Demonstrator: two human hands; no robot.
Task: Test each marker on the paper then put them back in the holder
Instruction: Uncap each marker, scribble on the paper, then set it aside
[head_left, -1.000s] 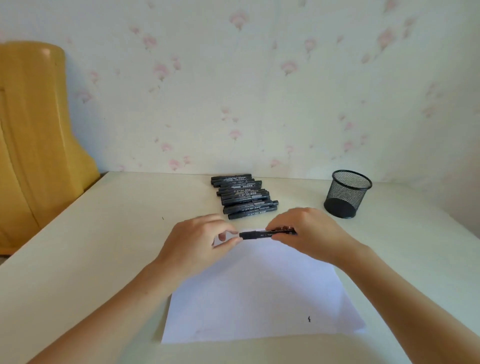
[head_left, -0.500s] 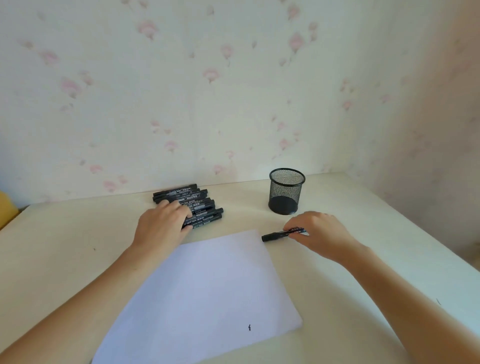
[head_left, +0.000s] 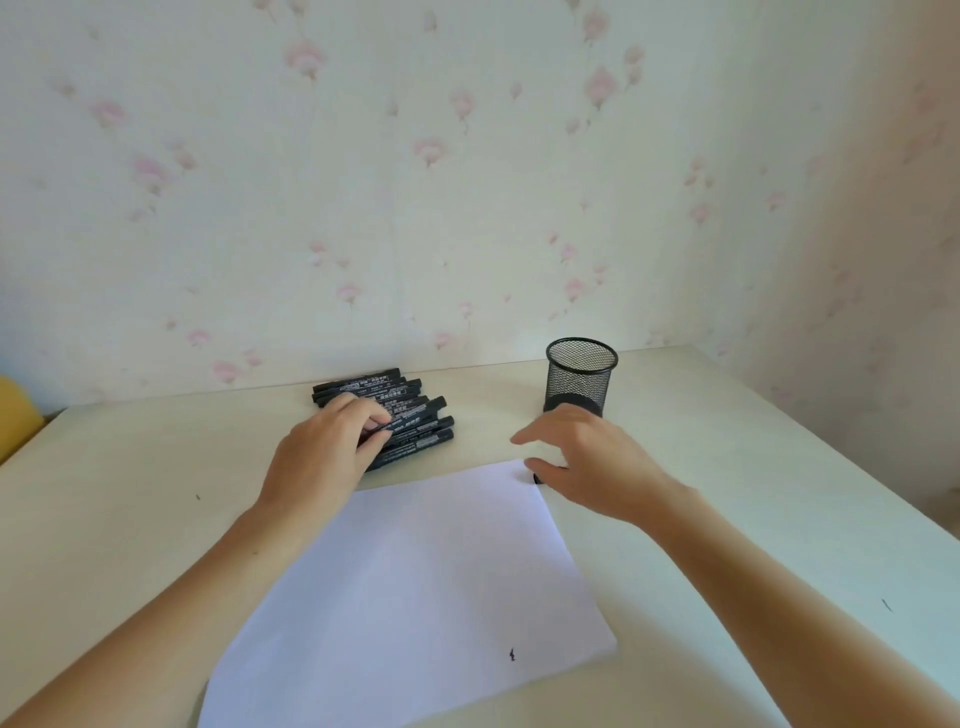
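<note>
The left hand (head_left: 324, 457) curls its fingers onto the marker pile (head_left: 410, 415) lying lengthwise nine-to-three, while the open, empty right hand (head_left: 587, 462) hovers near the holder (head_left: 581, 376) at its twelve o'clock.

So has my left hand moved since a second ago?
Yes. The left hand left the paper's far edge and went toward the wall: its fingers now curl on the pile of black markers, left of the mesh pen holder.

Clearance, desk top
Bare table (head_left: 753, 467) right of mesh holder (head_left: 581, 376); marker stack (head_left: 415, 415) blocks far centre.
</note>
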